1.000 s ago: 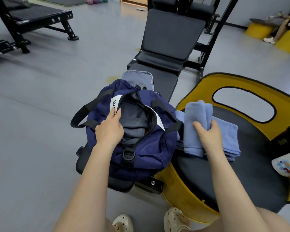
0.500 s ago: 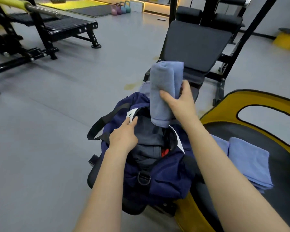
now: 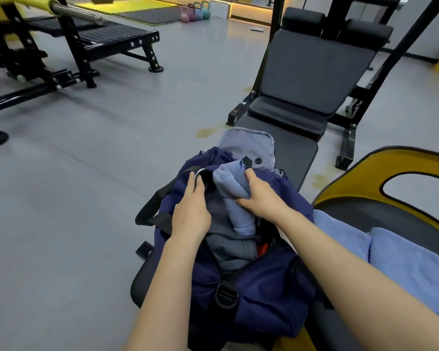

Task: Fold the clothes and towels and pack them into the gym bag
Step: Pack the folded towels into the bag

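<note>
A black rack [image 3: 69, 44] with a silver bar [image 3: 74, 12] is standing far off on the left, on the grey floor [image 3: 86, 160]. Little kettlebells [image 3: 195, 12] are sitting at the back by the wall.

The left hand [image 3: 192, 211] is holding the left edge of the bag [image 3: 251, 287], its fingers curled over the rim by a black strap [image 3: 162, 196], pulling the bag open. The blue bag is sitting on the near end of a black bench [image 3: 312, 79], and its top is wide open. Grey clothes [image 3: 228, 244] are lying inside it, with a bit of something red [image 3: 264, 248] beside them.

The right hand [image 3: 261, 198] is gripping a rolled blue towel [image 3: 236, 196], fingers wrapped around its middle. The towel is lying in the mouth of the bag, on top of the grey clothes, its far end poking up past the rim.

To the right, two more folded blue towels [image 3: 403, 264] are lying side by side on a black and yellow seat [image 3: 403, 171], just beside the bag.
</note>
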